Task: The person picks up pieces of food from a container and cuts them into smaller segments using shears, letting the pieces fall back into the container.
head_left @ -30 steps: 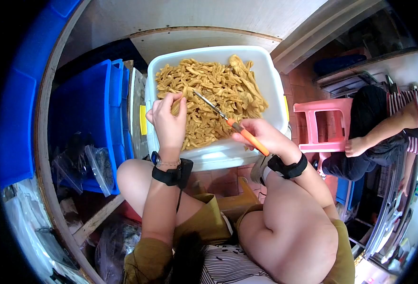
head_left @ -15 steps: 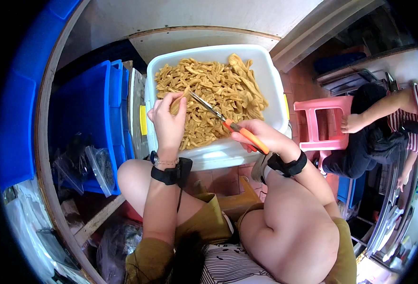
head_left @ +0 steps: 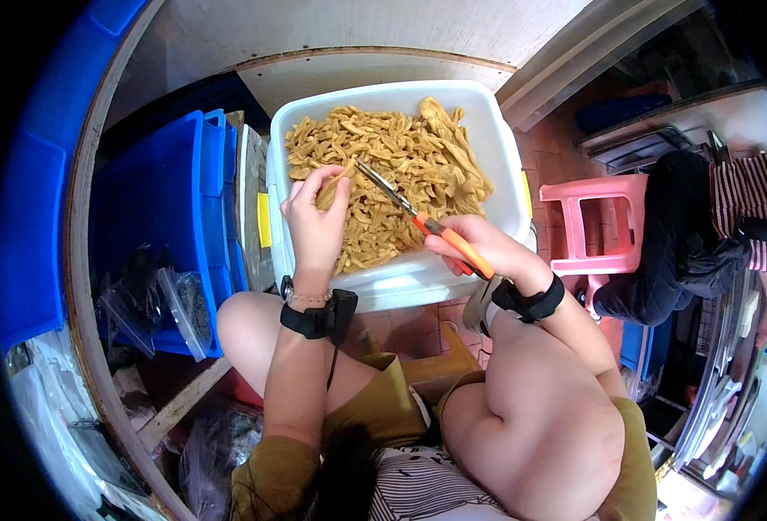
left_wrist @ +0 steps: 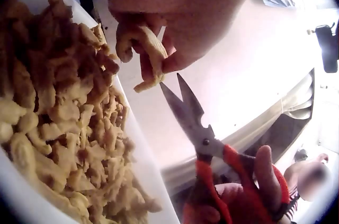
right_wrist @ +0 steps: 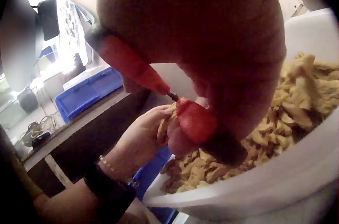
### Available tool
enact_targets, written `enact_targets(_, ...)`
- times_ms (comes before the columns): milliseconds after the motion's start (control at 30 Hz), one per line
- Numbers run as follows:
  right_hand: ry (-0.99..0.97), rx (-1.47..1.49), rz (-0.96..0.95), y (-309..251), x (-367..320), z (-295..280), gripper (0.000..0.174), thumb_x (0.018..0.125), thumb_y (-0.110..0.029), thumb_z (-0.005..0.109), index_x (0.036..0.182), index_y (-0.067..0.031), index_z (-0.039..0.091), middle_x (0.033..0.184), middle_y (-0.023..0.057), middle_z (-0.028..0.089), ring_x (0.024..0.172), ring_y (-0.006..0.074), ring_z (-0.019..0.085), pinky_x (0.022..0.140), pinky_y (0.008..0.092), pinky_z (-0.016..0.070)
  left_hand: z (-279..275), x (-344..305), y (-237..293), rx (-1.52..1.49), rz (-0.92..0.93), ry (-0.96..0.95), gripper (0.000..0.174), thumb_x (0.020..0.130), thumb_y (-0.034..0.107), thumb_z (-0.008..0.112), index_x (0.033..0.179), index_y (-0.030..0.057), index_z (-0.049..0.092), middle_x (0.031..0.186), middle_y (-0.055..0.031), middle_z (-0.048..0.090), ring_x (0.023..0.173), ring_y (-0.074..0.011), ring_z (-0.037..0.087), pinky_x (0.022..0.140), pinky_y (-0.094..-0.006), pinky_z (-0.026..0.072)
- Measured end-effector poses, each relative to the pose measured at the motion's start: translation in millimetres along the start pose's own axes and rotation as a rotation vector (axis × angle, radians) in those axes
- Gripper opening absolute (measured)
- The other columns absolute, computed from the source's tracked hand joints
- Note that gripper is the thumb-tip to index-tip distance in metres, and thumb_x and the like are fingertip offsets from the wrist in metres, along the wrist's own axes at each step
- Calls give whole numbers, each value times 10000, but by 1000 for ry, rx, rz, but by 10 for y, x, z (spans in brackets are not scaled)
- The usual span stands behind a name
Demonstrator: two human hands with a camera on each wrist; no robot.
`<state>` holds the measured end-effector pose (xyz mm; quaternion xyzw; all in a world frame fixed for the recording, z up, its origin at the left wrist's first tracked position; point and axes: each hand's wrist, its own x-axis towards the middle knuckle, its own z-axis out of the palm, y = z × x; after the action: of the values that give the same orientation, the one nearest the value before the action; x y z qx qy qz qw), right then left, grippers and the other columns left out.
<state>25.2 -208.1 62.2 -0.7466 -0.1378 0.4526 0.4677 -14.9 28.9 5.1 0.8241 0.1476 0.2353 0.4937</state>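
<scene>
My left hand (head_left: pixel 316 217) is over the left side of a white tub (head_left: pixel 498 130) and pinches a wrinkled tan strip (left_wrist: pixel 151 46) between thumb and fingers. The strip bends over the fingers, its lower end poking out by the thumb. My right hand (head_left: pixel 488 247) grips scissors (left_wrist: pixel 193 123) with orange-red and black handles. Their blades stand apart, the tips right at the strip's lower end in the left wrist view. Below both hands lies a heap of similar tan strips (head_left: pixel 383 143); longer, uncut-looking pieces (head_left: pixel 453 148) lie at the tub's right.
Blue crates (head_left: pixel 153 200) stand left of the tub, with plastic bags (head_left: pixel 184 308) hanging in front. A pale wooden panel (head_left: pixel 366 74) rises behind it. To the right are a pink stool (head_left: pixel 566 226) and a seated person in a striped top (head_left: pixel 748 182).
The scissors' handles have spread and the blades have parted, with the tips still near the left fingers. The person at right has drawn a hand away from the pink stool.
</scene>
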Motion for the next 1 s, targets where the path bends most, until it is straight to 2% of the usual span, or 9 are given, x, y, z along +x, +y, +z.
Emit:
enact_targets(100,0,-5,9,-8,-4,6,537,854,-579,637,715,-65,562,587,-18,514,511,80,529,483,234,413,-3,1,37,-88,-10,-27,154,840,178,694,971,97,697,878,-66,664,874,-227,596,861,-345,390)
enact_targets(333,50,-1,8,31,28,14,531,857,-561,643,694,-60,573,560,-11,535,498,83,547,465,238,413,-6,-17,82,42,100,-74,145,831,169,696,949,86,696,859,-79,668,822,-242,606,817,-357,437)
enact_targets(500,118,-18,46,38,56,-15,467,829,-481,719,686,-65,563,546,-18,521,490,77,554,452,244,419,9,-6,41,16,75,-102,138,846,152,686,954,66,691,883,-84,674,801,-210,618,795,-341,467)
enact_targets(567,148,1,37,20,47,-25,463,816,-467,738,684,-62,558,550,-17,519,491,79,543,457,242,411,48,0,-24,-309,-104,-144,145,887,125,651,993,26,661,946,-88,679,848,-155,632,789,-291,486)
enact_targets(600,179,21,29,16,41,-31,461,803,-454,757,681,-60,552,553,-15,518,492,82,532,461,240,403,41,11,-31,-309,-105,-144,145,887,125,651,993,26,661,946,-88,679,848,-155,632,789,-291,486)
enact_targets(667,188,-43,-44,121,65,-48,410,830,-404,744,719,-74,528,568,-30,503,495,61,501,455,226,380,17,31,-38,-579,-348,-190,179,935,114,603,1062,-12,603,1001,-100,673,919,-126,629,807,-250,490)
enact_targets(833,145,-178,-125,123,45,-18,353,859,-350,729,798,-66,528,616,-39,509,548,41,479,484,219,379,-34,60,25,-863,-444,-132,213,962,119,570,1132,-1,525,1028,-116,662,939,-146,635,834,-255,495)
enact_targets(933,96,-280,-68,107,48,-3,356,857,-353,729,840,-44,555,651,-30,537,585,47,500,517,227,405,-20,50,-28,-946,-409,-124,208,957,116,579,1124,16,507,1046,-116,657,954,-145,629,853,-258,482)
enact_targets(1000,115,-281,-85,114,54,8,562,781,-586,702,751,-40,570,610,75,541,577,181,520,550,335,407,-5,36,-57,-958,-378,-155,188,955,113,585,1095,26,495,1041,-110,655,949,-134,620,866,-257,468)
